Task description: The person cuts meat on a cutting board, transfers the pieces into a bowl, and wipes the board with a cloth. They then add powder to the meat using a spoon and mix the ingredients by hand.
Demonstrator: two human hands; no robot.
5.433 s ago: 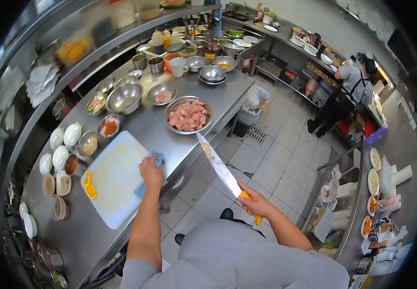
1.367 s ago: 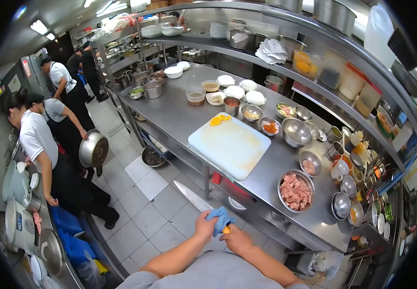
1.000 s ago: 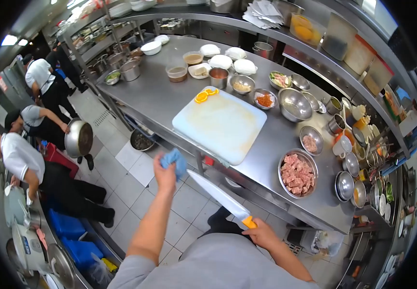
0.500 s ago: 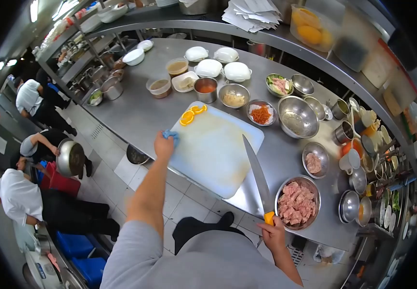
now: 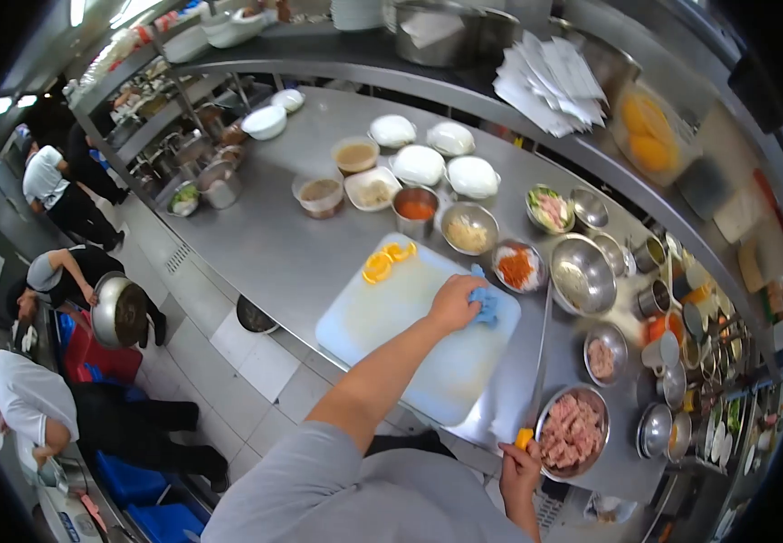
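Observation:
A blue cloth (image 5: 485,306) is bunched under my left hand (image 5: 455,303), which presses it on the right part of the white cutting board (image 5: 391,317). Orange slices (image 5: 381,264) lie at the board's far left corner. My right hand (image 5: 522,466) grips the yellow handle of a long kitchen knife (image 5: 541,362), beside the board's right edge, blade pointing away from me. Just right of that hand stands a metal bowl of raw meat pieces (image 5: 572,433). A smaller bowl of minced meat (image 5: 603,356) and a bowl of shredded carrot (image 5: 518,267) sit beyond the blade.
Behind the board stand a pot of red sauce (image 5: 416,211), tubs (image 5: 319,195) and white lidded dishes (image 5: 418,166). A large metal bowl (image 5: 583,274) and stacked utensils fill the right side. A shelf (image 5: 391,77) overhangs the back. Co-workers (image 5: 34,389) are at the left.
My left hand has moved with the blue cloth from the board's left edge to its right part. The knife in my right hand has swung to point more straight away from me.

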